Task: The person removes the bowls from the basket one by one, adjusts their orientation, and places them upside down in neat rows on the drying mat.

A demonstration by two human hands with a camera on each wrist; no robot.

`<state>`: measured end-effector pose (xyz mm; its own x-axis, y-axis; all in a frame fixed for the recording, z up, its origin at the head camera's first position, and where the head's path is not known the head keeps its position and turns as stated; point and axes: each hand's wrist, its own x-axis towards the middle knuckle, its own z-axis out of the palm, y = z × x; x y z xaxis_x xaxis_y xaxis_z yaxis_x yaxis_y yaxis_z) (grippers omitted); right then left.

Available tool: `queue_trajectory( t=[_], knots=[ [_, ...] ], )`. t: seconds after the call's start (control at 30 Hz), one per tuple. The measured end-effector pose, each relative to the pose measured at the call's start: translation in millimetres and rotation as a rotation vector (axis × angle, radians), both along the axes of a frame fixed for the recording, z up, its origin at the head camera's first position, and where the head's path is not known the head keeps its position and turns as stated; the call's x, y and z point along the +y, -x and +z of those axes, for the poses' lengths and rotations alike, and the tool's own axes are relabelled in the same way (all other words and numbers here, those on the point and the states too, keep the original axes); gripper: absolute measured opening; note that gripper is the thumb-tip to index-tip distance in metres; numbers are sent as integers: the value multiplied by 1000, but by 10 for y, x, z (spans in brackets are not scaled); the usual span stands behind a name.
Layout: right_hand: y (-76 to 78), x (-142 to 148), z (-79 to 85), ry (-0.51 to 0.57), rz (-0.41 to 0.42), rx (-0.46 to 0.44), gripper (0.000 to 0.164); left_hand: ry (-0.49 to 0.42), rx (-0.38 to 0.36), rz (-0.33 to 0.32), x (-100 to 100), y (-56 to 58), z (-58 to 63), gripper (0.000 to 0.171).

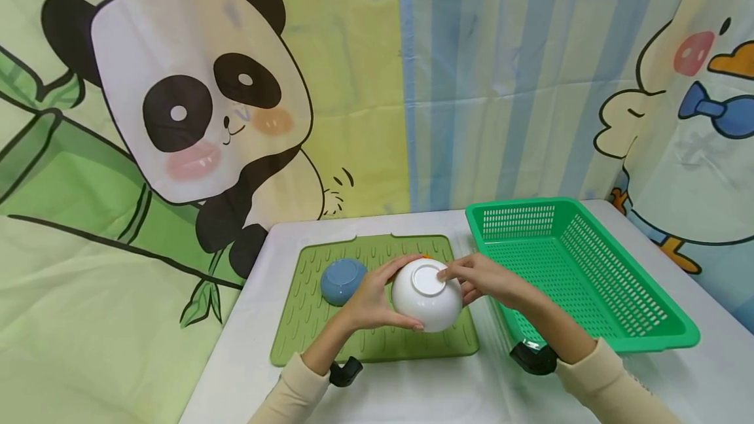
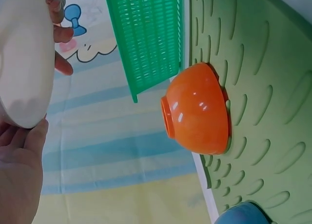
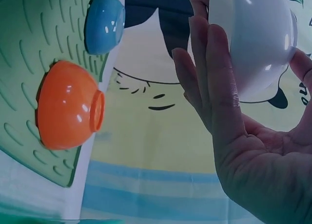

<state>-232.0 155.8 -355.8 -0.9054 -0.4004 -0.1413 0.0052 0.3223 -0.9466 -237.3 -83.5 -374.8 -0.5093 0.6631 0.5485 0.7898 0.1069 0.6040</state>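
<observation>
Both hands hold a white bowl upside down above the green ridged mat. The left hand grips its left side, fingers at the far edge and thumb along the near rim. On the other side, the right hand pinches the bowl, a thumb on its foot ring and fingers at the rim. Face down on the mat lie a blue bowl and an orange bowl. In the head view the white bowl and left hand hide nearly all of the orange one.
A green perforated basket stands on the white table, to the right of the mat. Behind the table hangs a curtain printed with a panda and a duck. A black wrist strap sits on the right forearm.
</observation>
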Motion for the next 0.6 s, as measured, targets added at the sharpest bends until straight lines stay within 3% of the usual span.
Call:
queue_trajectory(
  t=[0.13, 0.3, 0.4, 0.5, 0.6],
  knots=[
    [-14, -41, -22, -62, -8, 118, 56, -36, 2, 25, -28, 18, -14, 96],
    [-56, -56, -159, -55, 97, 422, 69, -83, -3, 43, -71, 31, -27, 94],
    [-98, -47, -261, -26, 152, 602, 86, -92, -9, 44, -83, 37, -34, 93],
    [-148, -63, -348, -61, 136, 751, 100, -96, -20, 46, -92, 37, -51, 92],
    [-218, -113, -369, -90, 109, 831, 104, -97, -26, 47, -102, 29, -71, 91]
  ],
)
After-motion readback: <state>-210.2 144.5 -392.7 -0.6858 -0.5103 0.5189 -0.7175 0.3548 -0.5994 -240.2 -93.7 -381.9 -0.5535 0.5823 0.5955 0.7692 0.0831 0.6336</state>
